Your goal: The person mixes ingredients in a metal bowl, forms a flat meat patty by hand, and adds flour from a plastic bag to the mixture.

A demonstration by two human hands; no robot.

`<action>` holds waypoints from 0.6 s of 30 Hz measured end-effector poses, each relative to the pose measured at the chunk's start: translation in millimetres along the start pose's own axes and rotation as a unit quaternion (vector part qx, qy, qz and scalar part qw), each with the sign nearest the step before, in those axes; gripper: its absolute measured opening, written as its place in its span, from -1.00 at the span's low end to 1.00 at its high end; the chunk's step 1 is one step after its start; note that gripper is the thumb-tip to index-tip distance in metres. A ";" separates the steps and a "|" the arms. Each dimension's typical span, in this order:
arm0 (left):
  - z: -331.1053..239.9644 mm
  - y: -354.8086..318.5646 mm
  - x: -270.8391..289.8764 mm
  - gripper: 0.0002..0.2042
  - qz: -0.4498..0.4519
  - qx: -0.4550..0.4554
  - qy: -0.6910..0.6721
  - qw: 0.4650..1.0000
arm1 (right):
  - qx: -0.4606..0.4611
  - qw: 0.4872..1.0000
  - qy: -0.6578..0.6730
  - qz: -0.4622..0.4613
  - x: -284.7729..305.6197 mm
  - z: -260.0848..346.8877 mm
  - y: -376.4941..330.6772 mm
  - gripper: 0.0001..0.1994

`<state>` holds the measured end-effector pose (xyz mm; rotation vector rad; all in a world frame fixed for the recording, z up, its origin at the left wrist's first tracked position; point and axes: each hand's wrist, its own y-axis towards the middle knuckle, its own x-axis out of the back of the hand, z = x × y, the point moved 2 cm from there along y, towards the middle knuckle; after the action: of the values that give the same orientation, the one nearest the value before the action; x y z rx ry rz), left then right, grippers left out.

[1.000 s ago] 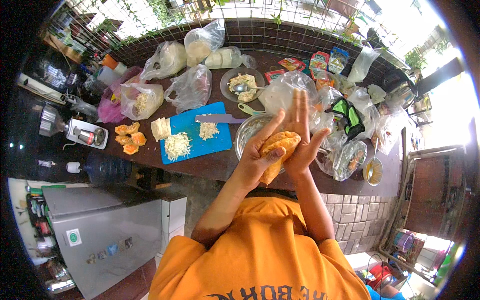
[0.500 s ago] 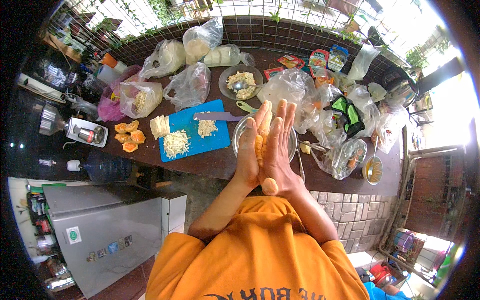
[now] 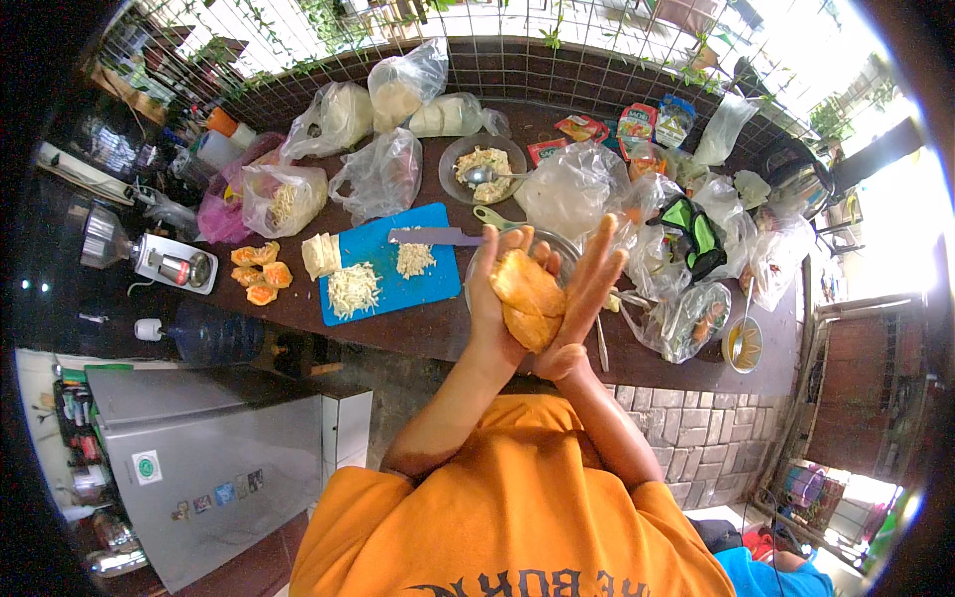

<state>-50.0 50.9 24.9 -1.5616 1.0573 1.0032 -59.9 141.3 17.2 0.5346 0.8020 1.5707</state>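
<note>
Over a metal bowl (image 3: 568, 242), my left hand (image 3: 489, 320) supports a flattened orange-brown piece of food (image 3: 528, 297) on its palm, fingers partly behind it. The piece looks soft, with an uneven surface; I cannot tell its exact kind. My right hand (image 3: 585, 308) is open beside it, fingers stretched and angled away, its palm side near the piece's right edge. The two wrists are close together. Most of the bowl is hidden behind my hands.
A blue cutting board (image 3: 397, 285) bears shredded white food and a knife (image 3: 434, 236). Several orange pieces (image 3: 263, 273) lie left. Behind are a glass plate (image 3: 454, 180) with a spoon and plastic bags (image 3: 383, 177). A small bowl (image 3: 743, 343) stands right, a grey refrigerator (image 3: 214, 448) lower left.
My palms were pressed together around the orange-brown piece; now they have parted, and its broad face shows on my left palm. My right hand has swung to the right.
</note>
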 end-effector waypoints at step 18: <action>3.7 -10.0 -3.5 -0.05 0.136 -0.050 0.408 0.901 | -0.427 0.784 0.427 -0.141 -6.7 -6.1 31.5 0.05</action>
<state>-41.8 56.6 30.0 -2.0186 1.8603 0.5584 -84.1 132.7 37.5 -0.9976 0.6537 1.6629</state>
